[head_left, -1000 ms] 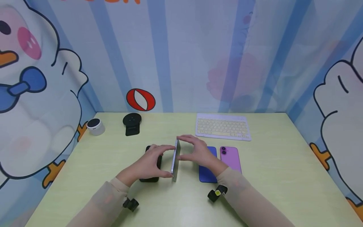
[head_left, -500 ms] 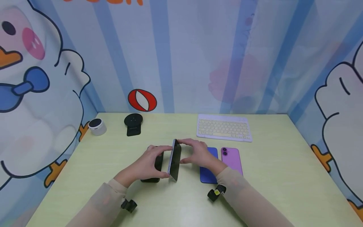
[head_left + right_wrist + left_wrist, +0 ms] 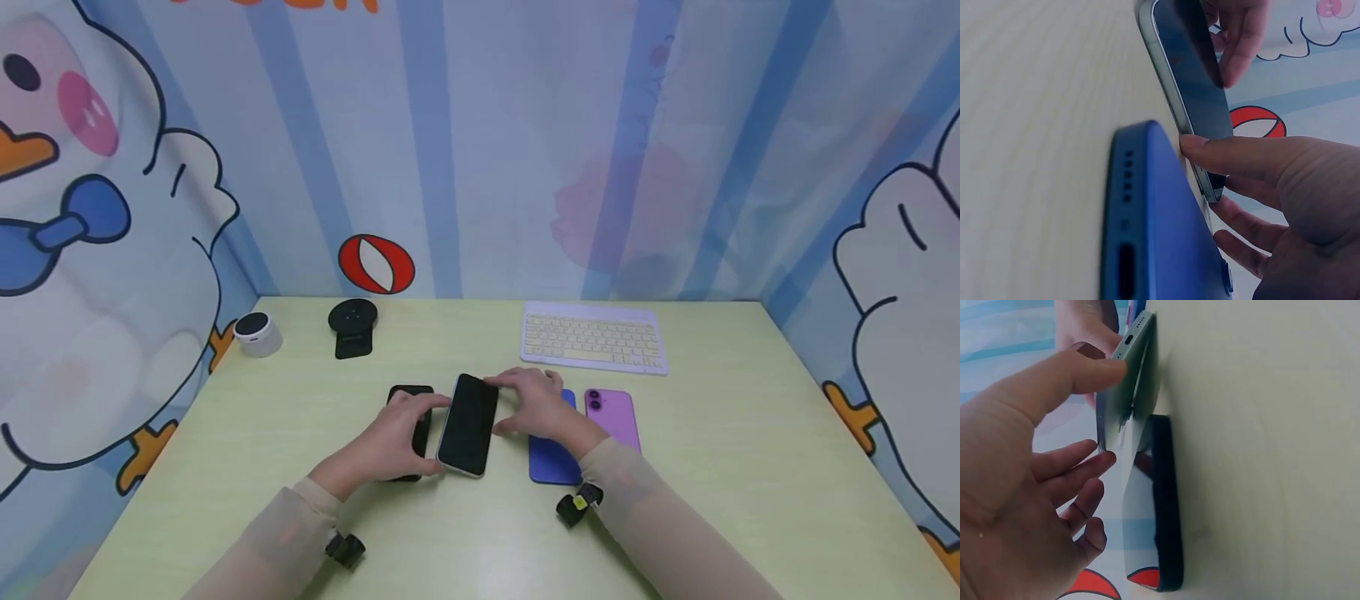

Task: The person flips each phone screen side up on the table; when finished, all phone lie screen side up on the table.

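A phone with a black screen and pale metal frame (image 3: 468, 425) is tilted between both hands, screen up, its left edge raised. My left hand (image 3: 378, 442) grips that raised edge, thumb near the port end and fingertips toward the far end. In the left wrist view, the thumb presses beside the charging port of the tilted phone (image 3: 1129, 340). My right hand (image 3: 538, 404) pinches the far right part, with the thumb on the long side edge of the phone (image 3: 1200, 75). Under the left hand lies a black phone (image 3: 423, 433), partly covered. A blue phone (image 3: 553, 460) lies beneath the right hand.
A pink phone (image 3: 615, 421) lies right of the blue one. Behind stand a white keyboard (image 3: 592, 337), a black round-topped stand (image 3: 353, 329) and a small white cylinder with a dark top (image 3: 258, 337). A printed curtain (image 3: 495, 167) borders the table's (image 3: 712, 467) back edge.
The phone between the hands has tipped from nearly upright on its long edge to almost flat, its screen turning up. My right hand has shifted slightly right with the lowering edge.
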The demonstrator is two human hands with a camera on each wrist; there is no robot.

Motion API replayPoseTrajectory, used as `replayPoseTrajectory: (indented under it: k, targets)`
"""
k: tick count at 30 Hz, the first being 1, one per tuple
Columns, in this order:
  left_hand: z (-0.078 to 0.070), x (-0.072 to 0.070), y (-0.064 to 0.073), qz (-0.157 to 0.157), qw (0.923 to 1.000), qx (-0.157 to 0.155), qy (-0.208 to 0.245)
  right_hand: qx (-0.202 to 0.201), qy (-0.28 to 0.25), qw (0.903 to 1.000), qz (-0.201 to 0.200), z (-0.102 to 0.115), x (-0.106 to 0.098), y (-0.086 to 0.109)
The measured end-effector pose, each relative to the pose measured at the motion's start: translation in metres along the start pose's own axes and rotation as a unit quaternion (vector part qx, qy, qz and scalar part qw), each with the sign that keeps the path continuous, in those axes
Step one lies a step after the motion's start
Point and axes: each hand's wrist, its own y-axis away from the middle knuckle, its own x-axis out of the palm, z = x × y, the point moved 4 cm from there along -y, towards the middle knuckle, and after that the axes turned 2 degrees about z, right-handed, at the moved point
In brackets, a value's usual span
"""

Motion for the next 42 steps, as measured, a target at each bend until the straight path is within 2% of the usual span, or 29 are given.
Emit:
replayPoseTrajectory:
  k: [6, 17, 24, 32, 37, 42]
  targets:
    - [-0.003, 0.006, -0.005, 0.002, 0.9982, 0.012, -0.058, 0.005, -0.015, 0.9997, 0.016, -0.004, -0.001, 0.001]
    - [-0.008, 0.012, -0.010, 0.011, 0.9910, -0.003, -0.134, -0.010, -0.017, 0.9990, 0.041, -0.007, -0.004, -0.003]
    - [-0.010, 0.011, -0.008, 0.016, 0.9913, -0.014, -0.130, -0.023, -0.004, 0.9987, 0.045, -0.005, -0.004, 0.000]
    - [-0.021, 0.006, -0.007, 0.018, 0.9903, -0.022, -0.136, -0.018, 0.009, 0.9996, 0.021, -0.013, -0.018, 0.020]
    - [-0.033, 0.009, -0.013, 0.016, 0.9925, -0.013, -0.120, -0.013, 0.023, 0.9995, 0.016, -0.028, -0.033, 0.034]
    - [-0.048, 0.021, -0.026, 0.041, 0.9918, 0.015, -0.120, -0.011, 0.032, 0.9994, 0.008, -0.042, -0.046, 0.045]
